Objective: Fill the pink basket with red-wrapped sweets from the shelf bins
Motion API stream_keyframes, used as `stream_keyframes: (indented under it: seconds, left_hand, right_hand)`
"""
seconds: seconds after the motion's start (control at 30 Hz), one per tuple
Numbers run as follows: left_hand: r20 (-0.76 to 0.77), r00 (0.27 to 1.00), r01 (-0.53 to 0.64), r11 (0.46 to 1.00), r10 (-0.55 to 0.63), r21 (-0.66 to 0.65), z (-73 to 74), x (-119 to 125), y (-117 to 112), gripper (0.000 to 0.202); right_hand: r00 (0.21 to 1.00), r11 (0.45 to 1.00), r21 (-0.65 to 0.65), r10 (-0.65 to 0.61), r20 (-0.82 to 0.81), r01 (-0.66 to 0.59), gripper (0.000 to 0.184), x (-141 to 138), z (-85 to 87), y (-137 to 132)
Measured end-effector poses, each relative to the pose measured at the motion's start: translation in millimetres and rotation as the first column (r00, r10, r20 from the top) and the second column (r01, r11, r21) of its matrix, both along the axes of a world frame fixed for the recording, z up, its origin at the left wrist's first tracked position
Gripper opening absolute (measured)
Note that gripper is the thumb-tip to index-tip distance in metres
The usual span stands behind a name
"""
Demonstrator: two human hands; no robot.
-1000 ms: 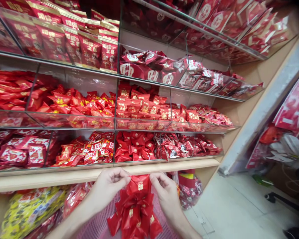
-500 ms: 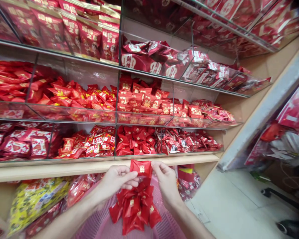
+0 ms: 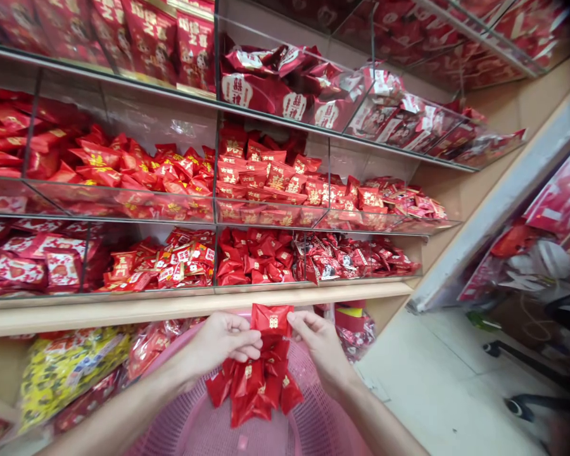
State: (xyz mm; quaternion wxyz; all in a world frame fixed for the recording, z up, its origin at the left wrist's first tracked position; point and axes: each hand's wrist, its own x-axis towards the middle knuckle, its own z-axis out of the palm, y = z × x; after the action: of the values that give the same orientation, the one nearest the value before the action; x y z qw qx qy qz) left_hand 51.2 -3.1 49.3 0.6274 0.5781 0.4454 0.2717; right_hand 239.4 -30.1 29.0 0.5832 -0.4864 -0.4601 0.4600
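A small red candy packet (image 3: 272, 320) with a gold double-character print is stretched between my hands. My left hand (image 3: 228, 339) pinches its left edge, the other fingers curled beneath. At the packet's upper right corner, my right hand (image 3: 313, 335) grips between thumb and forefinger. More red packets (image 3: 256, 386) of the same look lie in a cluster just below, inside a pink plastic basket (image 3: 190, 424). The held packet is above the basket's far side, close to the shelf edge.
Clear-fronted shelf compartments rise in front, filled with red candy packets (image 3: 275, 180). A pale wooden ledge (image 3: 123, 311) runs along their base. Under it sits a yellow patterned bag (image 3: 71, 373). To the right are floor tiles (image 3: 422, 367) and a dark chair leg (image 3: 527, 399).
The view has shifted slightly, so the shelves appear a little higher and further left. Both hands still hold the same packet above the basket.
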Motion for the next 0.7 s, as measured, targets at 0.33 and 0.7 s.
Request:
stream_keyframes:
  seconds: [0.33, 0.7]
  left_hand:
    - [0.016, 0.995, 0.094, 0.994, -0.095, 0.052, 3.8, -1.7, 3.0, 0.020]
    - [-0.028, 0.982, 0.186, 0.979, -0.184, 0.082, 6.4, -2.4, 1.0, 0.019]
  right_hand:
    - [0.990, 0.995, -0.057, 0.069, -0.123, -0.076, 0.026, 4.8, -9.0, -10.8]
    - [0.990, 0.982, -0.139, 0.133, 0.043, -0.126, 0.035, 15.5, -22.1, -13.4]
